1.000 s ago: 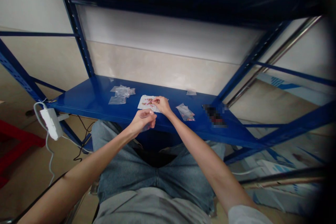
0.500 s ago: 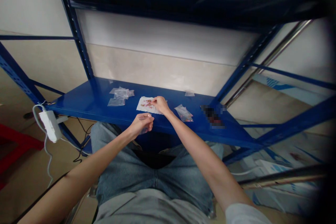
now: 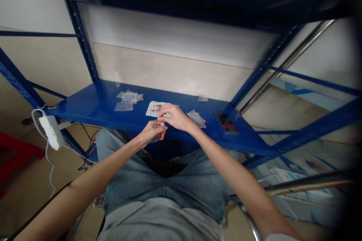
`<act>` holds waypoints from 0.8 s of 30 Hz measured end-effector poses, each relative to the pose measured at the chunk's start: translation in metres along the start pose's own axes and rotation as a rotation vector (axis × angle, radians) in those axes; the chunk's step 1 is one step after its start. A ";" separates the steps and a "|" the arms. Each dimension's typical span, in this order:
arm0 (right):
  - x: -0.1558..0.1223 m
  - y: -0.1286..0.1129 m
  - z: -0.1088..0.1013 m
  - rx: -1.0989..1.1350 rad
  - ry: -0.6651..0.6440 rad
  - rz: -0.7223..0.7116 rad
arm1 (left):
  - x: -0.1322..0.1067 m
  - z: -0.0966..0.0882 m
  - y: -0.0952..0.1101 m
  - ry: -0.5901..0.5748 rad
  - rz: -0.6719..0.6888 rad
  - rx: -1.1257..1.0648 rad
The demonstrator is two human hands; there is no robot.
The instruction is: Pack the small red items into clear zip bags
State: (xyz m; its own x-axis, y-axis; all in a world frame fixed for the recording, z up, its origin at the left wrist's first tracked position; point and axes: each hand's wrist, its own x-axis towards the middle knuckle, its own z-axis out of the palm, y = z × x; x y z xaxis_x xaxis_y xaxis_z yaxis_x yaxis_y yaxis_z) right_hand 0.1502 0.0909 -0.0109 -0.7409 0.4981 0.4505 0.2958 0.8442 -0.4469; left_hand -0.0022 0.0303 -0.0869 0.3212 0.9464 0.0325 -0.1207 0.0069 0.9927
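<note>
**Left hand** (image 3: 152,132): fingers curled and closed, thumb pressed against them, pinching a small clear bag (image 3: 155,139) that hangs below the fingertips. It is held off the shelf, probably so that both hands can work on it in the air.

**Right hand** (image 3: 175,117): fingers bent, tips brought down against the left hand's fingertips. Whether they grip anything cannot be told; the contact point is hidden.

**Just beyond the fingers:** paper sheet (image 3: 154,109) with red-brown bits on it, lying flat on a blue steel shelf (image 3: 85,107), directly under the right hand's fingers. Its flat position seems to keep the bits exposed and within reach.

**Left of the fingers:** loose pile of clear bags (image 3: 128,98) and one flat bag (image 3: 123,106).

**Right of the fingers:** clear bag (image 3: 196,118), just beside the right hand, and a small bag (image 3: 203,98) farther back.

**Farther right:** pixelated object (image 3: 226,123).

**Below the fingers:** jeans (image 3: 166,188), the lap directly beneath both hands, close enough for the shelf to be worked from a seated position.
</note>
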 end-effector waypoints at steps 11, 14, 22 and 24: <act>-0.044 -0.042 -0.014 -0.199 -0.101 0.034 | -0.009 0.007 0.006 -0.128 0.033 -0.094; -0.060 -0.053 -0.014 -0.120 -0.039 0.108 | -0.015 0.014 0.012 -0.234 0.041 -0.133; -0.094 -0.075 -0.003 0.028 0.217 0.292 | -0.024 0.026 0.017 -0.485 0.065 0.066; -0.103 -0.076 0.000 0.069 0.274 0.327 | -0.024 0.026 0.020 -0.444 0.090 0.097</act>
State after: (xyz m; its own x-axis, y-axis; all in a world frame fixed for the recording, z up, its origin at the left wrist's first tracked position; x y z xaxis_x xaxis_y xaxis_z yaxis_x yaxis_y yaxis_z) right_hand 0.2039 -0.0248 -0.0238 -0.4244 0.7792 0.4613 0.4406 0.6228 -0.6465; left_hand 0.0118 -0.0002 -0.0650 0.6874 0.7117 0.1445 -0.0849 -0.1189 0.9893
